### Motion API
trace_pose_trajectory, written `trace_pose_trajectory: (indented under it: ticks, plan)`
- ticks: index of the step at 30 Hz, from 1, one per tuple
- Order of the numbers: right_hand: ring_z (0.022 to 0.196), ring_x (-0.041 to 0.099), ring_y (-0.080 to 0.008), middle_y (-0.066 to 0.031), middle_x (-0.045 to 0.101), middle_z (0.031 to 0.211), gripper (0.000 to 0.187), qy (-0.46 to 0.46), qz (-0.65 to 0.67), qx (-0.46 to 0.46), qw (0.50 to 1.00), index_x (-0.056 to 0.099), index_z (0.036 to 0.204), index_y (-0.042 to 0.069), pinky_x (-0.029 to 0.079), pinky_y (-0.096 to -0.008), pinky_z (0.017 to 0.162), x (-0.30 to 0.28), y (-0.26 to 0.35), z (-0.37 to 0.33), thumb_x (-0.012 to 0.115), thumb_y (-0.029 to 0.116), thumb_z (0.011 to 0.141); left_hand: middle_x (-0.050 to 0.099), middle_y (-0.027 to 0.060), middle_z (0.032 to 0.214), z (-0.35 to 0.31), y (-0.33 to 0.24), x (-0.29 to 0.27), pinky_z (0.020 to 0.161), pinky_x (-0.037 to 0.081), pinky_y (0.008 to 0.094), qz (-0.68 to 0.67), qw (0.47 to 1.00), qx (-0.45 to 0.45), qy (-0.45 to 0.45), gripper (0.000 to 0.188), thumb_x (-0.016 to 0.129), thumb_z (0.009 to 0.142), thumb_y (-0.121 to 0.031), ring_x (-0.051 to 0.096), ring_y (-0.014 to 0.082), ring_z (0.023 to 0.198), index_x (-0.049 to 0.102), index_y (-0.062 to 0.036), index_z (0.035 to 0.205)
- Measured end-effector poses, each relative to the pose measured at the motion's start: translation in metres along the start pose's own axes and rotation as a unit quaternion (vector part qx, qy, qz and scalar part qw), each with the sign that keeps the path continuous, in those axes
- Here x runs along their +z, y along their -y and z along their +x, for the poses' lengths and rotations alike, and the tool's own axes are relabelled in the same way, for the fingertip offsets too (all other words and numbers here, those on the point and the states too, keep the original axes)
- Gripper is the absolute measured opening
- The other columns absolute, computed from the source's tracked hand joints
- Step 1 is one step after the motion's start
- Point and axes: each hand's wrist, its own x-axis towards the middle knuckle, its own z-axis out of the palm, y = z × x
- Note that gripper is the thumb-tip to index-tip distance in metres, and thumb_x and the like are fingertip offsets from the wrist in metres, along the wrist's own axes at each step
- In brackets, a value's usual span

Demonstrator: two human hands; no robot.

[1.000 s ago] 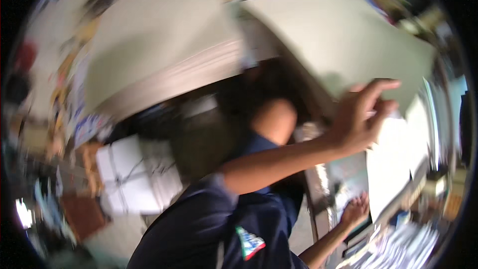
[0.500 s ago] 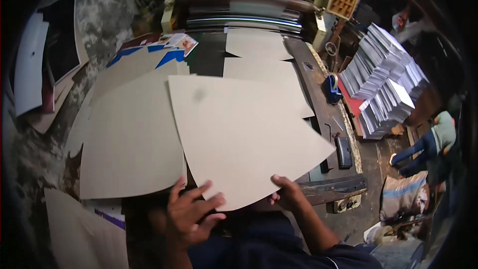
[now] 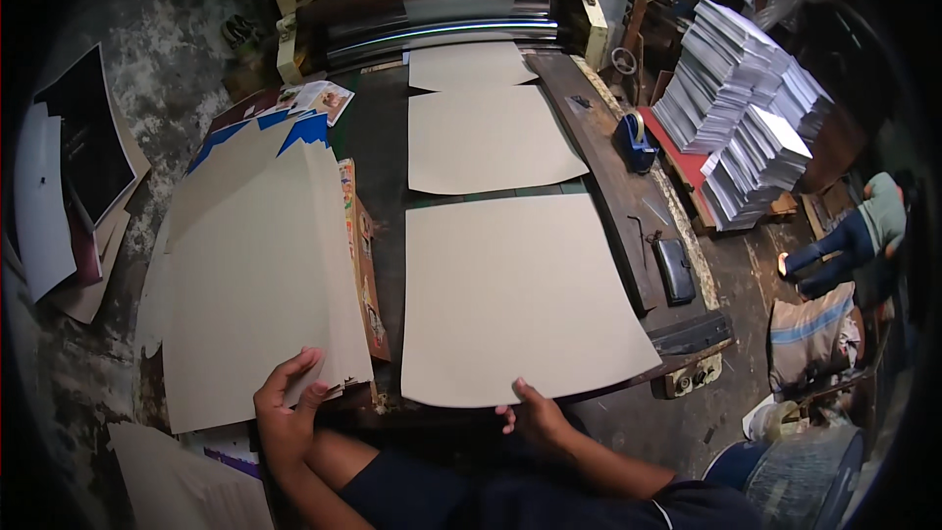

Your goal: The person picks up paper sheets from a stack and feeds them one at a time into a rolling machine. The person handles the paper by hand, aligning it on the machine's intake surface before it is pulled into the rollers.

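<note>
A large beige board sheet (image 3: pixel 525 299) lies on the dark machine table in front of me. My right hand (image 3: pixel 538 417) pinches its near edge, thumb on top and fingers curled below. To the left rises a stack of similar board sheets (image 3: pixel 250 265), its edges uneven. Over the stack's near right corner is my left hand (image 3: pixel 289 402), fingers bent and apart from the thumb; its fingertips touch the top sheet or hover just above it. Farther along the table, another board sheet (image 3: pixel 491 137) lies in line, and beyond it one more sheet (image 3: pixel 466 66) reaches toward the rollers.
Metal rollers (image 3: pixel 442 34) span the table's far end. On the right ledge sit a blue tape dispenser (image 3: pixel 636 145) and a black case (image 3: pixel 674 271). Tall paper stacks (image 3: pixel 721 79) stand farther right, near a person (image 3: pixel 854 236). More sheets (image 3: pixel 88 167) lean at the left.
The front sheet has gone from tilted and overlapping the stack to flat on the table, behind the other sheets. My left hand has moved left, onto the stack's corner.
</note>
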Motion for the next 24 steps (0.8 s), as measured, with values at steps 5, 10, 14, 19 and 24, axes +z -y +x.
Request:
trace_pose_trajectory:
  ticks: [5,10,14,19,24]
  plan:
    - [0.068,0.050,-0.0142,-0.0116,0.058,0.087,0.047,0.007,0.028,-0.042,0.999,0.046,0.117,0.007,0.050,-0.0364,0.068,0.001,0.040,0.032,0.048,0.050,0.098,0.070,0.0120,0.098,0.001,0.001,0.009,0.093,0.044,0.0290,0.008,0.998,-0.045,-0.049,0.035,0.055,0.100,-0.027,0.061,0.0153,0.098,0.065,0.0062,0.103]
    - [0.064,0.052,-0.0148,-0.0136,0.061,0.091,0.052,-0.010,0.041,-0.093,0.995,0.047,0.117,0.007,0.052,-0.0360,0.067,0.006,0.060,0.058,0.044,0.054,0.097,0.064,0.0045,0.083,-0.002,0.011,0.018,0.079,0.045,0.0261,-0.072,0.967,-0.030,-0.243,0.038,0.049,0.102,-0.028,0.055,0.0103,0.081,0.065,0.0049,0.094]
    - [0.073,0.053,-0.0161,-0.0129,0.062,0.103,0.052,-0.037,0.050,-0.119,0.991,0.049,0.117,0.007,0.051,-0.0384,0.070,0.001,0.060,0.071,0.043,0.055,0.097,0.065,0.0054,0.086,-0.004,-0.016,0.032,0.078,0.045,0.0246,-0.035,0.958,0.043,-0.280,0.038,0.047,0.103,-0.028,0.055,0.0099,0.080,0.063,0.0039,0.090]
    - [0.085,0.056,-0.0193,-0.0106,0.059,0.120,0.067,-0.083,0.068,-0.092,0.990,0.040,0.137,0.010,0.051,-0.0418,0.074,0.031,0.072,0.033,0.046,0.059,0.093,0.072,0.0026,0.076,-0.033,-0.047,0.039,0.112,0.023,0.0521,0.138,0.968,0.198,-0.063,0.023,0.049,0.096,-0.016,0.070,0.0200,0.084,0.063,-0.0066,0.080]
    - [0.069,0.058,-0.0171,-0.0092,0.061,0.095,0.058,0.247,0.003,-0.171,0.954,0.049,0.125,0.006,0.052,-0.0335,0.052,0.034,0.098,-0.016,0.055,0.052,0.090,0.074,-0.0008,0.081,-0.040,-0.052,0.035,0.113,0.022,0.0525,0.098,0.956,0.239,0.136,0.027,0.057,0.095,-0.029,0.070,0.0252,0.100,0.068,-0.0136,0.075]
